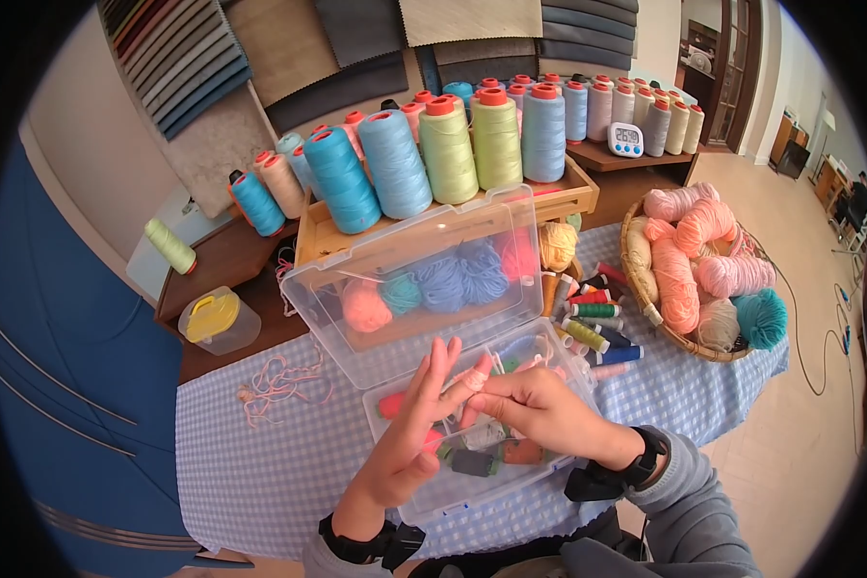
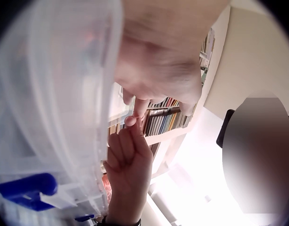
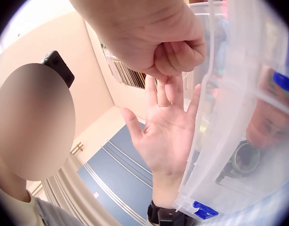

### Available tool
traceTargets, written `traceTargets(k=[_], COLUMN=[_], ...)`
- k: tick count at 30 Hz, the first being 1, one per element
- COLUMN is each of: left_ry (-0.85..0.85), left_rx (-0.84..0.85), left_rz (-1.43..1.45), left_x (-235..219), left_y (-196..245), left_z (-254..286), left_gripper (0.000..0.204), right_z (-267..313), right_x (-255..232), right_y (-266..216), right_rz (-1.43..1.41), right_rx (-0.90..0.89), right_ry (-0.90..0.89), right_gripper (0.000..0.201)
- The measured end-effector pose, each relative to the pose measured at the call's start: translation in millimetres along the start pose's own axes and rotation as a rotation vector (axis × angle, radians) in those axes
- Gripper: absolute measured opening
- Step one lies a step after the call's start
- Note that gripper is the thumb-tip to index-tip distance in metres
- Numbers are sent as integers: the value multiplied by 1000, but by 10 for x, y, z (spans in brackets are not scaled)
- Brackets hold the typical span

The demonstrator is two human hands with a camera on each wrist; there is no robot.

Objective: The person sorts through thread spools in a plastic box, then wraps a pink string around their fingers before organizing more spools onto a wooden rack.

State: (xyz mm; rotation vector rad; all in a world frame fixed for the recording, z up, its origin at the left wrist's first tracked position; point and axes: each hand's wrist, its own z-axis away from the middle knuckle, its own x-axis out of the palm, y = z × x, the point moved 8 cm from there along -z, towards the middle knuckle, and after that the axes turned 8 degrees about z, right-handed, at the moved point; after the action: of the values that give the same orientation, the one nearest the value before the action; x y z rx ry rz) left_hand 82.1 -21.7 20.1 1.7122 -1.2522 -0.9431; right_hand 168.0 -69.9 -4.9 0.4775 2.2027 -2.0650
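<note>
Over the clear box (image 1: 424, 503): both of my grips meet up in the air, fingers by fingers
Left grip (image 1: 400, 443): wide, with long, mostly straight fingers, and the thumb sticks out to the side
Right grip (image 1: 549, 412): narrow, a finger and thumb pinching at the pink yarn (image 1: 475, 380), with the other fingers curled in
Yarn on my finger: the pink yarn goes round one left finger, up near its tip, and I cannot tell where its end is
Box inside: little spaces with small things in them, like a gray spool (image 1: 472, 463) lying on its side near the front
Lid (image 1: 385, 258): see-through and tipped up at the back of the box, with coral, teal, blue and pink yarn balls (image 1: 448, 282) showing through
Checked cloth (image 1: 246, 482): blue and white, on the table, under the box
Loose strings (image 1: 281, 387): a pinkish tangle on the cloth, left of the box
Tub (image 1: 226, 332): see-through with a yellow top, past the back left of the cloth
Small spools (image 1: 595, 310): lots of colors, in a heap right of the box
Basket (image 1: 684, 342): woven, on the right, full of pink, peach and cream yarn, with a teal ball (image 1: 761, 318) at its edge
Big spools (image 1: 496, 140): standing up at the back, blue ones and light green ones in front
Timer (image 1: 625, 141): white, beside more spools at the back right
</note>
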Motion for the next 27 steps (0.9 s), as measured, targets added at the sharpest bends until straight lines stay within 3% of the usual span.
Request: traceTargets(k=[1, 8, 14, 16, 19, 21, 24, 27], left_ry=[1, -32, 4, 20, 45, 74, 123, 164], left_rx=[0, -40, -59, -78, -40, -167, -193, -128], left_rz=[0, -85, -168, -187, -188, -302, -425, -478], left_x=[15, 41, -8, -30, -43, -52, -66, -111], left_y=[5, 21, 24, 15, 59, 25, 51, 44], left_z=[-9, -25, -22, -13, -10, 11, -1, 12], left_gripper=[95, 95, 98, 99, 97, 92, 87, 79], right_z=[-15, 17, 46, 62, 71, 74, 70, 77], right_x=[-35, -118, -183, -213, -194, -178, -130, -67], right_y=[-105, -182, -227, -312, -368, -377, -409, -416], right_rz=[48, 174, 320, 512, 613, 628, 664, 703], right_rx=[-179, 7, -70, -155, -225, -242, -310, -365], right_ry=[73, 91, 216, 284, 291, 277, 246, 222], right_gripper=[20, 18, 15, 12, 10, 10, 9, 8])
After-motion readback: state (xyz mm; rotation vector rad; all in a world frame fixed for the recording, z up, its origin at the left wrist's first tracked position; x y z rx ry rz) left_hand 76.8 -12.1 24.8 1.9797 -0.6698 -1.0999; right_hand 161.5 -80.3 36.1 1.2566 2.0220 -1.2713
